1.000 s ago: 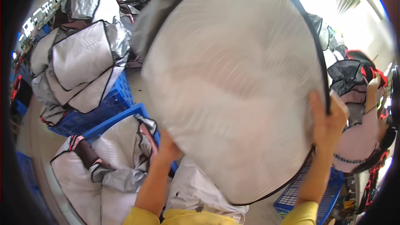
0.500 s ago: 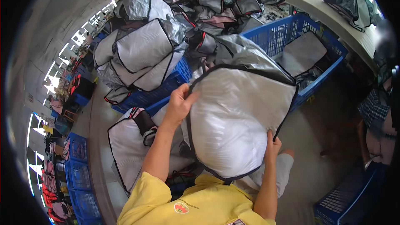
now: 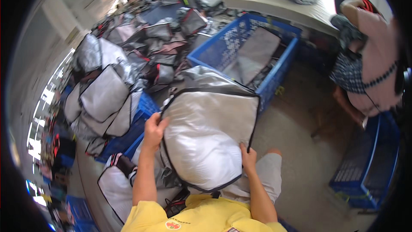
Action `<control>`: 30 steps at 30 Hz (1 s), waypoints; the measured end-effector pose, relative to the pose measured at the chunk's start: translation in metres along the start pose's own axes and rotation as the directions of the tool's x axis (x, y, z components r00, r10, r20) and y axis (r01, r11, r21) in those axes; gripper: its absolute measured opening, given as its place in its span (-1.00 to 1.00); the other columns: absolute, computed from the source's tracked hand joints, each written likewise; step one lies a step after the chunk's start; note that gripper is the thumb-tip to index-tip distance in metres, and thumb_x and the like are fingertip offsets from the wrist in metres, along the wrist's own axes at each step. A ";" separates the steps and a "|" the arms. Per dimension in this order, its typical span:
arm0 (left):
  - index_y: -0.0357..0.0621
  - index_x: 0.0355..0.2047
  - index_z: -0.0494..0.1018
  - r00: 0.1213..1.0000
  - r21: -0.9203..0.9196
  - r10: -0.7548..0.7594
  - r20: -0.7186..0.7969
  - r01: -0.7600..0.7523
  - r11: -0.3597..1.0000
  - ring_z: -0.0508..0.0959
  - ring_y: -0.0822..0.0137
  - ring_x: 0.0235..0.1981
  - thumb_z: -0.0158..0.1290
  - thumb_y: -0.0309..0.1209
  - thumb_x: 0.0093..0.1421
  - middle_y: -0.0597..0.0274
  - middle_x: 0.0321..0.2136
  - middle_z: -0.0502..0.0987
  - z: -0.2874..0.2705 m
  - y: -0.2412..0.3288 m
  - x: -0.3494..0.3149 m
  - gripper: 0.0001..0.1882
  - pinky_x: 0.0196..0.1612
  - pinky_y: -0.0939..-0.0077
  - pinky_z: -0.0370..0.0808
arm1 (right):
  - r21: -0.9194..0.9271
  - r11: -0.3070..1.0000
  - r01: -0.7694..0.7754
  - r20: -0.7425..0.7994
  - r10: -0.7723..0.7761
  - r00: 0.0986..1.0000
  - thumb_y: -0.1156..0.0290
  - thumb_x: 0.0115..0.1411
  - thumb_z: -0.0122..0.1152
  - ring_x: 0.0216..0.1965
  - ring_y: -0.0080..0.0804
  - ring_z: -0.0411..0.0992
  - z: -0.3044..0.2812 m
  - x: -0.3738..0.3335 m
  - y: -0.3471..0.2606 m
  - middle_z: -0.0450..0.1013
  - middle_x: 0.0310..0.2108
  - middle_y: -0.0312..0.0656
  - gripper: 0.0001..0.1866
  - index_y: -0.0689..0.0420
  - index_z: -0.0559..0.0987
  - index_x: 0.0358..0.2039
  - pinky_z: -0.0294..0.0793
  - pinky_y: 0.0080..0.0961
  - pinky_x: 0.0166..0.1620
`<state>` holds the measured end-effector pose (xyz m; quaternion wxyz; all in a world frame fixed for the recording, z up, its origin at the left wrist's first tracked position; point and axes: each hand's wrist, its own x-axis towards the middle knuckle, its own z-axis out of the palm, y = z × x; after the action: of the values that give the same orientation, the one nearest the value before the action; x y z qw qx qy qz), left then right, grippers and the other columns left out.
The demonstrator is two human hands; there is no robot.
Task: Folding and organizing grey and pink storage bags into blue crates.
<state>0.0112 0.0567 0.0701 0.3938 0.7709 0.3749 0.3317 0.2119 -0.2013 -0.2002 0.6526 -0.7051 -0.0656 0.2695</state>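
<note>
Stretched out above my lap is a silver-grey fabric piece (image 3: 206, 137) with black edging, its lower part bulging and shiny. My left hand (image 3: 155, 131) grips its left edge, thumb on the front face and the other fingers behind. Lower on the opposite edge, my right hand (image 3: 247, 158) pinches the border. More crumpled silver material shows behind its top edge. Beside my left forearm lies another pale piece (image 3: 115, 189) with black edging and a dark strip.
A blue crate (image 3: 278, 87) holding grey pieces stands ahead. Left, silver pieces (image 3: 105, 92) heap over another blue crate (image 3: 145, 106). A person in pink (image 3: 377, 51) is at the right, near a blue crate (image 3: 365, 159). A pale table (image 3: 274, 2) stands at the back; piles lie beyond.
My view has swung to the right, bringing the person in pink further in. Both hands keep their hold on the silver-grey piece, which has barely changed shape.
</note>
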 end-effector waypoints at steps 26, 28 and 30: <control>-0.09 -0.36 0.47 0.992 0.007 0.052 0.113 -0.053 0.999 0.29 0.63 -0.37 0.19 -0.33 0.43 0.55 -0.44 0.43 -0.005 -0.076 0.021 -0.78 -0.29 0.60 0.30 | 0.085 0.992 -0.090 0.080 0.084 0.993 0.07 0.36 0.38 -0.34 -0.61 0.43 -0.013 -0.012 -0.018 0.59 -0.43 -0.38 -0.54 0.32 0.71 -0.29 0.45 -0.52 -0.21; -0.11 -0.38 0.48 0.989 -0.030 0.024 0.144 -0.020 0.999 0.29 0.61 -0.39 0.21 -0.31 0.42 0.54 -0.46 0.43 0.010 -0.064 0.024 -0.76 -0.30 0.60 0.30 | 0.109 0.987 -0.118 0.081 0.110 0.991 0.06 0.36 0.37 -0.32 -0.60 0.44 -0.016 -0.011 -0.012 0.60 -0.39 -0.36 -0.54 0.32 0.70 -0.23 0.45 -0.52 -0.19; -0.11 -0.39 0.48 0.991 0.005 0.020 0.133 -0.020 1.000 0.28 0.61 -0.40 0.21 -0.33 0.42 0.53 -0.48 0.42 0.014 -0.056 0.026 -0.76 -0.30 0.59 0.30 | 0.172 0.975 -0.144 0.080 0.131 0.988 0.06 0.37 0.35 -0.25 -0.56 0.46 -0.018 -0.007 -0.007 0.62 -0.26 -0.30 -0.53 0.30 0.67 -0.10 0.46 -0.51 -0.16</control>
<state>0.0181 0.0965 0.0213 0.4121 0.7962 0.3412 0.2826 0.2161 -0.2196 -0.1909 0.6900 -0.6375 -0.0144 0.3425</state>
